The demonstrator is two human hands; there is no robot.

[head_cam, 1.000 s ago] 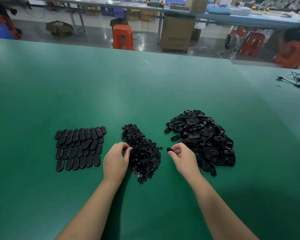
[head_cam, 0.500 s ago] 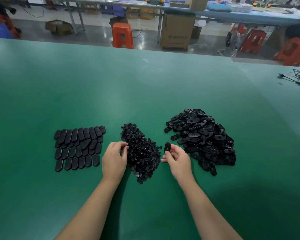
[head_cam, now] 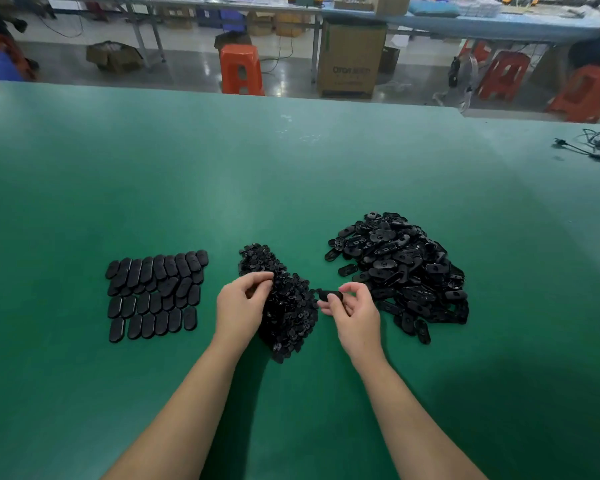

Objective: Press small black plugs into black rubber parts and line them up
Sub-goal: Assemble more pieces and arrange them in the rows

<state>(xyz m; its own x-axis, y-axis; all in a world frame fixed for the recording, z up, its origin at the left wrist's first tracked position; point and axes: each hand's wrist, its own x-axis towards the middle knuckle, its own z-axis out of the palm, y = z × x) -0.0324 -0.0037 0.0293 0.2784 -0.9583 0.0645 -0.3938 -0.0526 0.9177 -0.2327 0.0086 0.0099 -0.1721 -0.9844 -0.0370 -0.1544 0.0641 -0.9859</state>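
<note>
A heap of small black plugs [head_cam: 288, 317] lies in the middle of the green table [head_cam: 291, 174]. To its right is a larger heap of black oval rubber parts [head_cam: 402, 265]. On the left, several oval parts [head_cam: 153, 292] lie flat in rows. My right hand [head_cam: 354, 313] pinches one oval rubber part [head_cam: 329, 295] just right of the plug heap. My left hand [head_cam: 239, 306] rests at the heap's left edge with thumb and fingertips curled together over the plugs; whether a plug sits between them is hidden.
Black cables [head_cam: 593, 147] lie at the table's far right. Beyond the far edge stand orange stools [head_cam: 239, 69], a cardboard box [head_cam: 350, 60] and another long bench [head_cam: 430, 19].
My right hand has carried one oval part from the right heap leftwards to beside the plug heap and turned it sideways. My left hand stays at the plug heap, fingers working.
</note>
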